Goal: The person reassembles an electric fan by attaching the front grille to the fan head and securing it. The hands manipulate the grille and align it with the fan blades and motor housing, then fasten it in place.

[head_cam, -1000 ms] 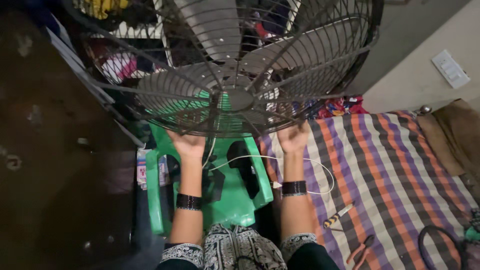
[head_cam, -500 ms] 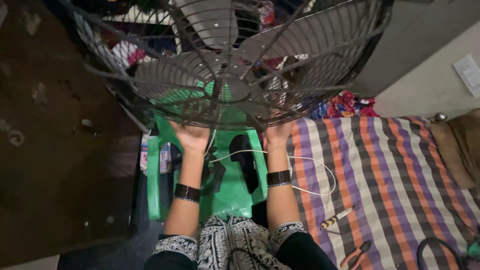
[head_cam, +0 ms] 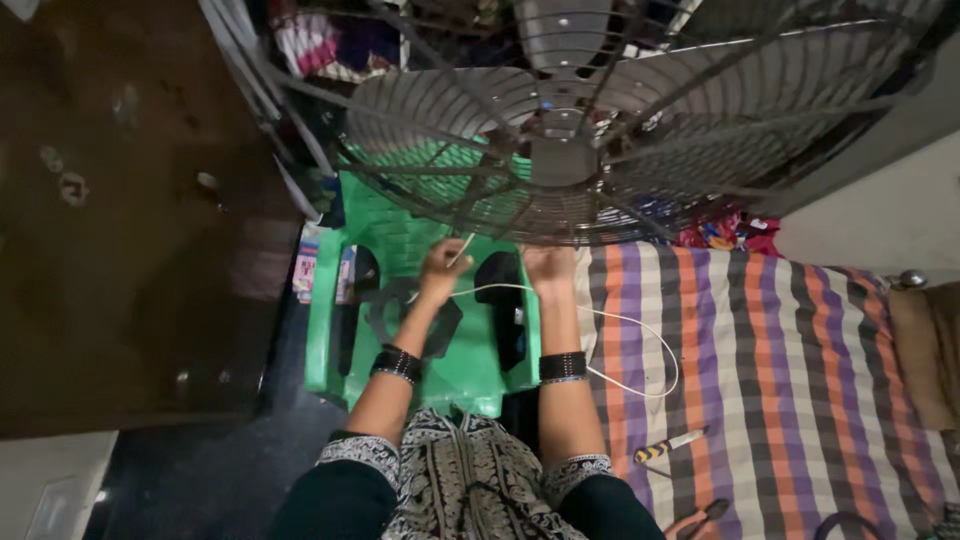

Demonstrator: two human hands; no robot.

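A large grey metal fan guard (head_cam: 640, 150) with its blades fills the top of the view, above a green plastic chair (head_cam: 400, 250). My left hand (head_cam: 442, 272) is just below the guard's lower edge and pinches a thin white cable (head_cam: 640, 330). The cable runs past my right wrist and loops onto the striped sheet. My right hand (head_cam: 549, 268) is curled in a fist against the guard's lower rim. Both wrists wear black bands.
A striped bedsheet (head_cam: 780, 380) lies at the right, with a screwdriver (head_cam: 668, 445) with a yellow and black handle and red-handled pliers (head_cam: 703, 519) on it. Black parts (head_cam: 503, 300) rest on the chair seat. A dark wooden panel (head_cam: 130, 220) stands at the left.
My left hand has come off the guard's rim and now pinches the white cable. The fan has shifted right and up in view; my right hand stays at the rim.
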